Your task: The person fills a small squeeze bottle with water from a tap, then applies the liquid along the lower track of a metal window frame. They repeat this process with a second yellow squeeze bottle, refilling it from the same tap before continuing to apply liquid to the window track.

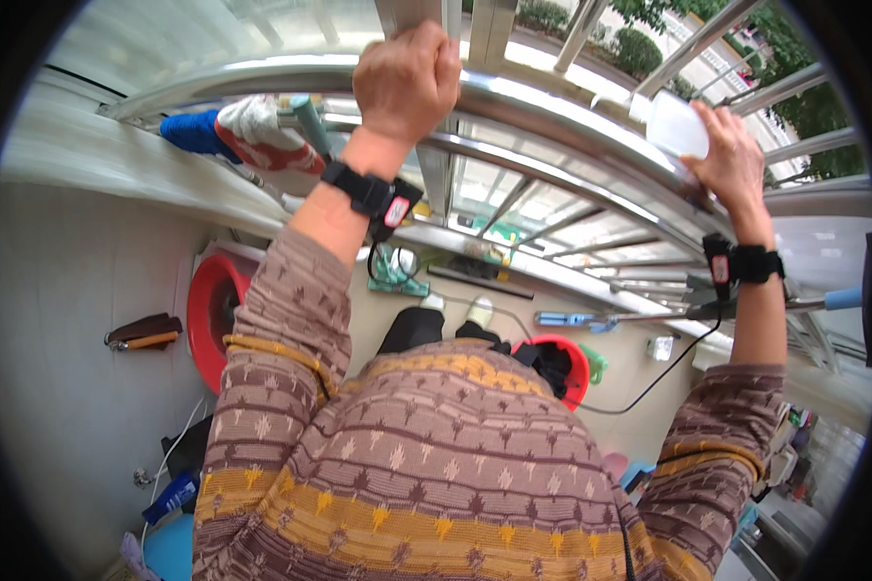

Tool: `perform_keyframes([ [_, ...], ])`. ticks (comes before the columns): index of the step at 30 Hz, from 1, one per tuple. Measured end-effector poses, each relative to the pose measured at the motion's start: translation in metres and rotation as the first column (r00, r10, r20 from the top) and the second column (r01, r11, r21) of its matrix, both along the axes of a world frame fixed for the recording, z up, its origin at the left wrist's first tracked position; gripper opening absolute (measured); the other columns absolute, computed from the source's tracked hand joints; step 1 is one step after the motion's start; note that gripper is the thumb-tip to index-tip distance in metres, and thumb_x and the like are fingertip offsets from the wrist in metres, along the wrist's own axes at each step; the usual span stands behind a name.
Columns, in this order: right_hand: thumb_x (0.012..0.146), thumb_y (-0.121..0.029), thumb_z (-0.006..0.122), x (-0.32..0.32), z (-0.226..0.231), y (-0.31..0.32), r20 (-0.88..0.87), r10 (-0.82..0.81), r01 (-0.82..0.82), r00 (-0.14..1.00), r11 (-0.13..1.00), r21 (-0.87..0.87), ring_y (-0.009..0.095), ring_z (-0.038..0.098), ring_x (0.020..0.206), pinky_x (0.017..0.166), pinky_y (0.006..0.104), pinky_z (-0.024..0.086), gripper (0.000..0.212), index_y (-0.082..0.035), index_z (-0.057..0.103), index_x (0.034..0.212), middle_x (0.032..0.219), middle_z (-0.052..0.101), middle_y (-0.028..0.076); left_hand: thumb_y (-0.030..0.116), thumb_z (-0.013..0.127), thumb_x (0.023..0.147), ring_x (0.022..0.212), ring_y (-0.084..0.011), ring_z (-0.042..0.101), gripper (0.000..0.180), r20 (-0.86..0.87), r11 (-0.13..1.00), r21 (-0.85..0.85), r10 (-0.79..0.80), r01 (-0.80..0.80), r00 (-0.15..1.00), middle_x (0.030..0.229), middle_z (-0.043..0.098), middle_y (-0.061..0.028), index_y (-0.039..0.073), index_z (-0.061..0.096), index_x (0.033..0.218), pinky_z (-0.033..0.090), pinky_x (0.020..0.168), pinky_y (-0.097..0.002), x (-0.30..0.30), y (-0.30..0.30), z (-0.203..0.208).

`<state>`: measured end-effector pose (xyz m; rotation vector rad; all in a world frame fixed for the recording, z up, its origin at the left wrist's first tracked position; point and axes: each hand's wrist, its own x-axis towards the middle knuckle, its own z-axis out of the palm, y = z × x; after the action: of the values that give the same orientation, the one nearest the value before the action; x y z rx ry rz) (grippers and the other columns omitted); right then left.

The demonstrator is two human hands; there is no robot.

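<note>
two wristbands point(357, 188) point(756, 263), two red tubs point(203, 320) point(578, 373), one white handheld object point(674, 126)

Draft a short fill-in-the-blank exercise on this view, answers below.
1. The bare right hand holds a translucent plastic piece coloured ____.
2. The bare left hand is curled into a ____ at the curved, shiny metal rail.
3. On the floor, the round plastic bucket with dark cloth inside is coloured ____.

Missing words: white; fist; red.
</note>
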<state>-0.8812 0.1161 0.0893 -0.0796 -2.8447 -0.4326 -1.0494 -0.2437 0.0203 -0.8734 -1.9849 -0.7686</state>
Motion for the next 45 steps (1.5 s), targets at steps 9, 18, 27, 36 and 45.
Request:
perform_keyframes([
  [9, 0.063, -0.019, 0.089, 0.002, 0.000, -0.007, -0.080, 0.043, -0.047, 0.996, 0.997, -0.059, 0.030, 0.060, 0.109, 0.089, 0.0419, 0.049, 0.072, -0.011, 0.060, 0.129, 0.111, 0.062, 0.011, 0.020, 0.060, 0.090, 0.069, -0.0317, 0.063, 0.010, 0.106, 1.000, -0.013, 0.000, 0.001, 0.994, 0.072, 0.064, -0.0086, 0.012, 0.057, 0.084, 0.048, 0.068, -0.0433, 0.010, -0.003, 0.007],
  [18, 0.059, -0.015, 0.089, 0.009, -0.008, -0.013, -0.200, -0.065, 0.011, 0.978, 0.966, -0.260, 0.033, 0.060, 0.107, 0.090, 0.0436, 0.050, 0.081, -0.011, 0.059, 0.134, 0.115, 0.063, 0.012, 0.020, 0.054, 0.091, 0.064, -0.0319, 0.059, 0.012, 0.064, 0.999, 0.006, -0.046, 0.046, 0.997, 0.071, 0.059, -0.0083, 0.010, 0.058, 0.084, 0.047, 0.066, -0.0420, 0.009, -0.006, 0.008],
  [27, 0.062, -0.004, 0.082, 0.006, -0.011, -0.013, -0.288, -0.082, -0.030, 0.954, 0.931, -0.364, 0.038, 0.061, 0.103, 0.088, 0.0457, 0.050, 0.072, -0.007, 0.061, 0.131, 0.115, 0.064, 0.016, 0.035, 0.041, 0.100, 0.064, -0.0309, 0.061, 0.037, 0.122, 0.999, -0.047, -0.013, 0.019, 0.992, 0.075, 0.064, -0.0102, 0.005, 0.062, 0.093, 0.047, 0.064, -0.0412, 0.011, -0.009, 0.006],
  [36, 0.059, 0.003, 0.074, 0.001, -0.010, -0.012, -0.203, -0.064, -0.028, 0.977, 0.908, -0.418, 0.038, 0.061, 0.101, 0.088, 0.0470, 0.050, 0.072, -0.005, 0.062, 0.130, 0.113, 0.063, 0.017, 0.034, 0.038, 0.100, 0.071, -0.0308, 0.067, 0.038, 0.157, 0.995, -0.096, 0.032, -0.017, 0.987, 0.081, 0.069, -0.0109, 0.005, 0.062, 0.098, 0.049, 0.071, -0.0413, 0.015, -0.009, 0.008],
  [45, 0.058, 0.005, 0.073, -0.009, 0.004, -0.009, -0.007, 0.024, -0.025, 1.000, 0.960, -0.280, 0.036, 0.061, 0.100, 0.085, 0.0449, 0.049, 0.070, -0.008, 0.064, 0.127, 0.109, 0.063, 0.015, 0.037, 0.032, 0.105, 0.067, -0.0243, 0.062, 0.045, 0.166, 0.996, -0.091, 0.039, -0.024, 0.985, 0.078, 0.068, -0.0074, 0.005, 0.060, 0.089, 0.048, 0.078, -0.0395, 0.015, -0.007, 0.007],
])
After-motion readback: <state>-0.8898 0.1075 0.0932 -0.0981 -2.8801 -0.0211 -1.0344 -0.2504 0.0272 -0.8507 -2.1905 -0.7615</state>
